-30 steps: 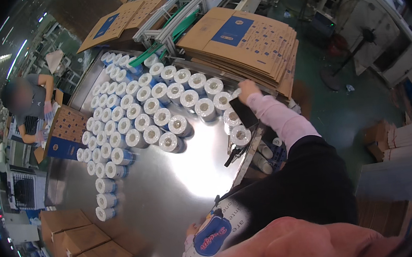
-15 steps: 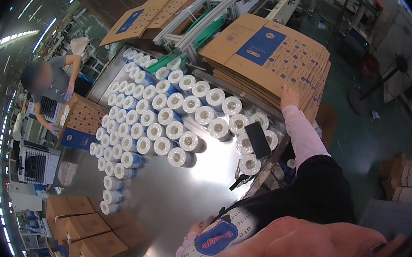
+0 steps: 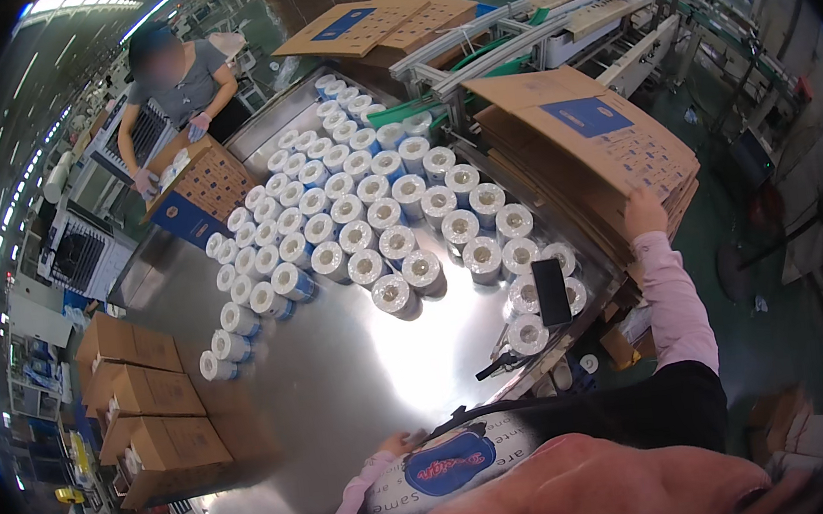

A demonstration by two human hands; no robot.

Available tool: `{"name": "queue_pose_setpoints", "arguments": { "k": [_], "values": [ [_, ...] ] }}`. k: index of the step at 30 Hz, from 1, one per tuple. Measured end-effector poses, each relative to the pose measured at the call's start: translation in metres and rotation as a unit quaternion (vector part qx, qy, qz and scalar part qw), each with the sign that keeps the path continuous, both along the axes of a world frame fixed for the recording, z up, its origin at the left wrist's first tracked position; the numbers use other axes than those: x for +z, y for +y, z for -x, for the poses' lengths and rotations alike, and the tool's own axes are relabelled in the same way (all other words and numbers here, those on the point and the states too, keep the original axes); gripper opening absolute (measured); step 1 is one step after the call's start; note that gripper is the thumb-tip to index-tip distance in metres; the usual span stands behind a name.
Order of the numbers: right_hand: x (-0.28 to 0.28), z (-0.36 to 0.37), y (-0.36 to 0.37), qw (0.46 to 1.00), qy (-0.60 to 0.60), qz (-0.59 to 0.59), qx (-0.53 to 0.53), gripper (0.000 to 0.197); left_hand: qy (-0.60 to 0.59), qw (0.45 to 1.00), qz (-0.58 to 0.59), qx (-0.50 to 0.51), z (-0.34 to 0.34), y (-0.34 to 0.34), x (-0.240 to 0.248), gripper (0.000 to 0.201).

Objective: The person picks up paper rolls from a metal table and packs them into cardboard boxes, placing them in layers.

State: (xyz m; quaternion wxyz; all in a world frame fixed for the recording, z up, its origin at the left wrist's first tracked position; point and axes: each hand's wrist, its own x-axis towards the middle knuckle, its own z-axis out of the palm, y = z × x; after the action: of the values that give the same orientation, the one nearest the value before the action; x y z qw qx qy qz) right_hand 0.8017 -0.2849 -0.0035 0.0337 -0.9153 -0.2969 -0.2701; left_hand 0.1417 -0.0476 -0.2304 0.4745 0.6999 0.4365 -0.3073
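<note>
At the right, my right hand (image 3: 644,212) grips the near edge of the top flattened cardboard box (image 3: 643,147), a brown sheet with a blue panel. That sheet is tilted up, with a gap between it and the stack of flattened boxes (image 3: 565,186) below. Close to my body, my left hand (image 3: 394,445) rests at the near edge of the metal table (image 3: 316,397), fingers loosely outstretched and holding nothing I can see. Many white rolls with blue wrapping (image 3: 391,242) stand on the table between the stack and the far-left side.
A black phone (image 3: 553,292) lies on rolls near the right edge, beside a dark handled tool (image 3: 499,364). Filled cartons (image 3: 164,433) stand at left. Across the table a co-worker (image 3: 181,86) handles an open carton (image 3: 204,190). A conveyor (image 3: 510,46) runs behind the stack.
My right hand has raised the near edge of the top flattened box off the stack. The view has shifted leftward. The co-worker has bent closer over the open carton.
</note>
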Motion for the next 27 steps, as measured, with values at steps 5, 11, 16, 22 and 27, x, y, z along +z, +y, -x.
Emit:
{"name": "queue_pose_setpoints", "arguments": {
  "k": [5, 11, 16, 22, 27],
  "values": [
    [0.161, 0.076, 0.012, 0.956, -0.170, -0.213, 0.108, 0.009, 0.010, 0.999, -0.030, -0.030, 0.027, 0.008, -0.008, 0.068],
    [0.292, 0.234, 0.023, 0.907, -0.131, -0.291, 0.274, 0.006, -0.085, 0.993, -0.077, 0.023, 0.056, 0.036, -0.010, 0.059],
    [0.311, 0.266, 0.053, 0.920, -0.147, -0.219, 0.289, 0.007, -0.108, 0.986, -0.114, 0.060, 0.084, 0.040, 0.017, 0.054],
    [0.299, 0.213, 0.072, 0.998, -0.040, -0.001, 0.057, 0.020, -0.119, 0.983, -0.113, 0.087, 0.131, 0.033, -0.005, 0.052],
    [0.325, 0.299, 0.085, 0.977, -0.064, -0.072, 0.192, 0.020, -0.140, 0.971, -0.140, 0.138, 0.162, 0.040, 0.004, 0.051]
  ]
}}
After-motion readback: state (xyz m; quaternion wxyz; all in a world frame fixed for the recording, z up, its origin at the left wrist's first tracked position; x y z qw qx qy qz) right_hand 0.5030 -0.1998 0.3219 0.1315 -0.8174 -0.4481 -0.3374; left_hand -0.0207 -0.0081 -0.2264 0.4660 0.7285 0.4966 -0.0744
